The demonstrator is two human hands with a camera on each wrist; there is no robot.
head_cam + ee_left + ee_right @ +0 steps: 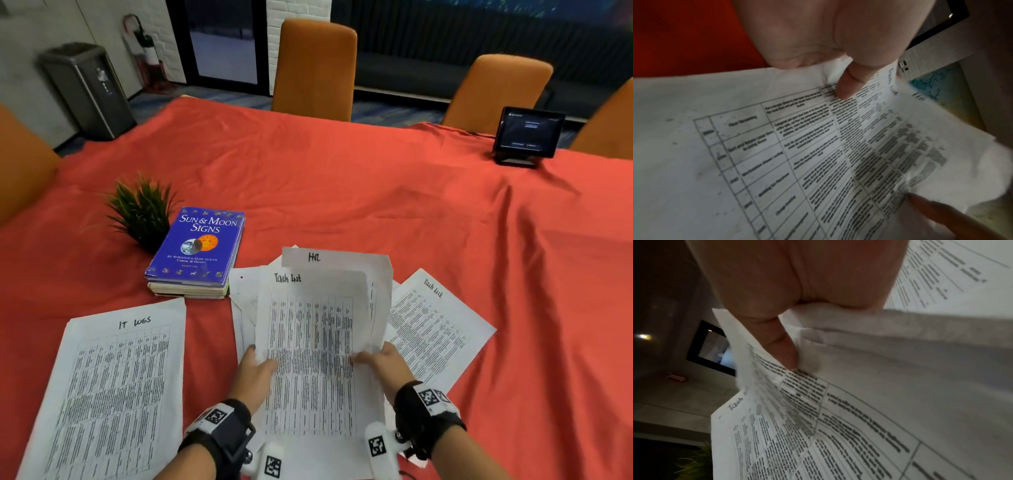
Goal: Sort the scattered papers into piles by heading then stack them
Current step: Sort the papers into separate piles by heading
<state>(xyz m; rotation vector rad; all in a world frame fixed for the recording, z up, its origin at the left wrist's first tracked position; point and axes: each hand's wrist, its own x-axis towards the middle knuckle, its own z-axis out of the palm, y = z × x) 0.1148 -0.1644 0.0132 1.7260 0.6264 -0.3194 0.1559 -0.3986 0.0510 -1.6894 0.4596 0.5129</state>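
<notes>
Hands both pinching now: left hand (255, 368) and right hand (385, 361) lift the white printed sheet headed "Task List" (310, 359) above the bench (342, 192), probably to read its heading. It hangs over the unsorted heap topped by a white "HR" page (337, 258), with a matching white "Task List" page (436, 329) lying just right, its likely pile.

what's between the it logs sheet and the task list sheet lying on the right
In the head view, the Task List page gripped by the left hand and right hand, over a loose heap topped by the HR sheet.
</notes>
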